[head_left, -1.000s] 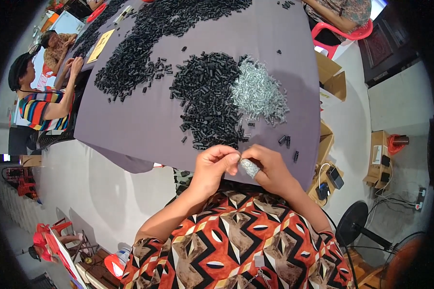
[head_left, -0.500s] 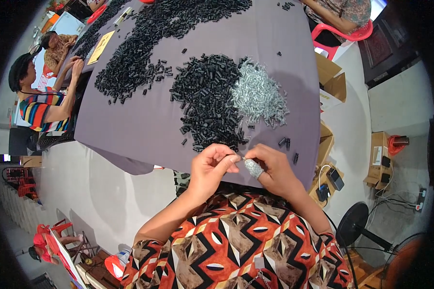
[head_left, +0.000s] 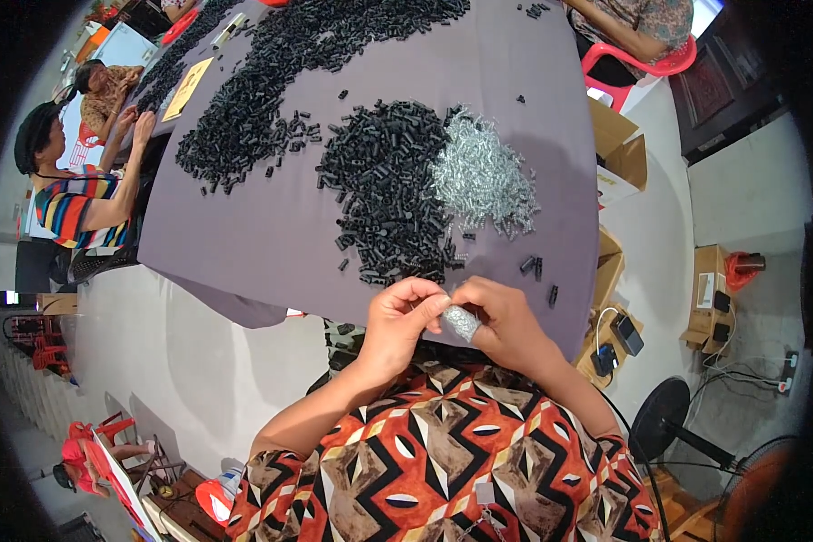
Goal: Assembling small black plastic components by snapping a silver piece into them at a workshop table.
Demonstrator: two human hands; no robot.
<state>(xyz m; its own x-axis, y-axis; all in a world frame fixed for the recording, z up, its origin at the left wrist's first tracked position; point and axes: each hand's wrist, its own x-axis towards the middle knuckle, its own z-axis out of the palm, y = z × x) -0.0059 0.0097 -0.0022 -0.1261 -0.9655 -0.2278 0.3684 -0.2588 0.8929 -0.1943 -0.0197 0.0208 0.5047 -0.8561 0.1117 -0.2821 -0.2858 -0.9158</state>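
Note:
My left hand (head_left: 394, 327) and my right hand (head_left: 508, 323) meet fingertip to fingertip at the table's near edge, both closed in a pinch. Whatever they hold between them is too small and covered to make out. A silvery wrapping (head_left: 462, 323) covers the thumb of my right hand. Just beyond my fingers lies a heap of short black plastic cylinders (head_left: 384, 185). Touching its right side is a pile of small silvery metal springs (head_left: 484, 173). A few loose black cylinders (head_left: 532, 266) rest to the right of my hands.
The table's purple-grey cloth (head_left: 235, 239) hangs over its edge. A larger heap of black pieces (head_left: 244, 117) stretches to the far side. A co-worker in a striped shirt (head_left: 86, 203) sits at the left. Cardboard boxes (head_left: 625, 154) and a black fan (head_left: 661, 417) stand at the right.
My right hand has shifted slightly left, bringing its wrapped thumb up against my left fingertips. The small gap between the hands has closed.

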